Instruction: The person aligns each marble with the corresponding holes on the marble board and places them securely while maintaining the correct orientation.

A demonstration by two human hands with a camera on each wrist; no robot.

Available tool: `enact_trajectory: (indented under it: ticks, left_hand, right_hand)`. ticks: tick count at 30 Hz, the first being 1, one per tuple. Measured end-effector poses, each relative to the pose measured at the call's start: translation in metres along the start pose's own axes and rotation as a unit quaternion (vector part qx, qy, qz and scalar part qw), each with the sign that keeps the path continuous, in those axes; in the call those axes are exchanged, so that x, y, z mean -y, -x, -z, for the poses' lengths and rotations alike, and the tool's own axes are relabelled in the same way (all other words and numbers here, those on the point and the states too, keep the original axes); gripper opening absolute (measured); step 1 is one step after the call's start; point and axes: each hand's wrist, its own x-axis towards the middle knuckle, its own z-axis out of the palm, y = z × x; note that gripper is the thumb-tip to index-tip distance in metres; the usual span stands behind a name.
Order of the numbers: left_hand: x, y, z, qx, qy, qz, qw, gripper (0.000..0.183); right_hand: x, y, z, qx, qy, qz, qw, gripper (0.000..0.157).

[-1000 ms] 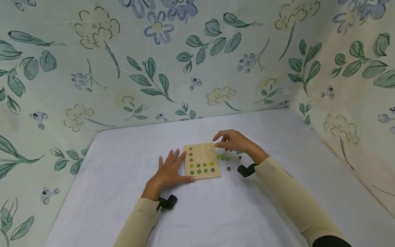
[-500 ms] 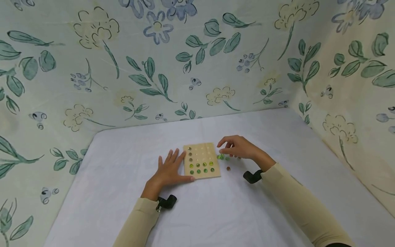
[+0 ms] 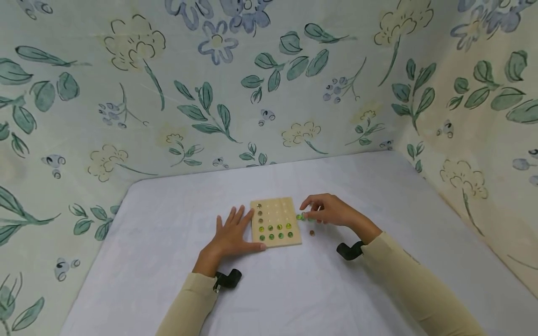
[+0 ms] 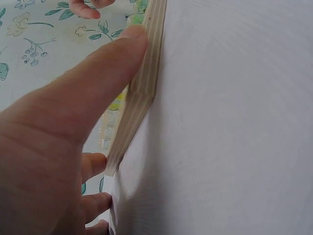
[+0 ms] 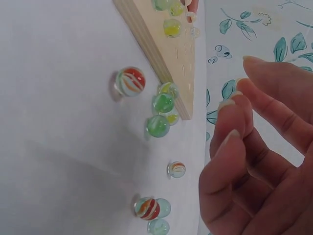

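A square wooden board (image 3: 279, 211) with dimples lies on the white cloth. Green marbles (image 3: 271, 237) fill its front row, with yellow marbles (image 3: 271, 228) in the row behind. Up its left column run several darker-looking marbles (image 3: 259, 213). My left hand (image 3: 229, 238) rests spread against the board's left side, thumb (image 4: 117, 54) along the front edge. Off the right edge, my right hand (image 3: 332, 210) hovers, fingers loosely bent, nothing between thumb and index finger. Below it lies a cluster of green and yellow marbles (image 5: 164, 103), close by the board's edge.
A red-and-white swirled marble (image 5: 131, 81) lies alone beside the board. Further right are another red-striped marble (image 5: 147, 208), pale marbles (image 5: 159, 226) and a small orange-striped one (image 5: 176, 169). Flower-patterned cloth (image 3: 235, 102) hangs behind the table and at its right.
My right hand has drawn back from the board's far right corner, moving right and nearer over the loose marbles. The left hand stays where it was on the board.
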Motion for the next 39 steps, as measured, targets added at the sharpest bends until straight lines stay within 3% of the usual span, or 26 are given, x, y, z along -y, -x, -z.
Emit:
enact_trajectory:
  ticks: [19,32,39]
  left_hand:
    - [0.001,0.002,-0.003,-0.001,0.004,-0.001,1.0,0.116]
    - [0.001,-0.001,-0.004,-0.003,0.007,0.0,1.0,0.117]
    - [0.002,-0.002,-0.004,-0.005,0.005,0.0,1.0,0.117]
  right_hand:
    - [-0.018,0.02,-0.01,0.028,-0.02,0.001,0.999,0.025]
    - [-0.028,0.021,-0.019,0.033,-0.018,-0.01,0.999,0.023]
    - [-0.034,0.023,-0.021,0.038,-0.013,0.008,0.999,0.021]
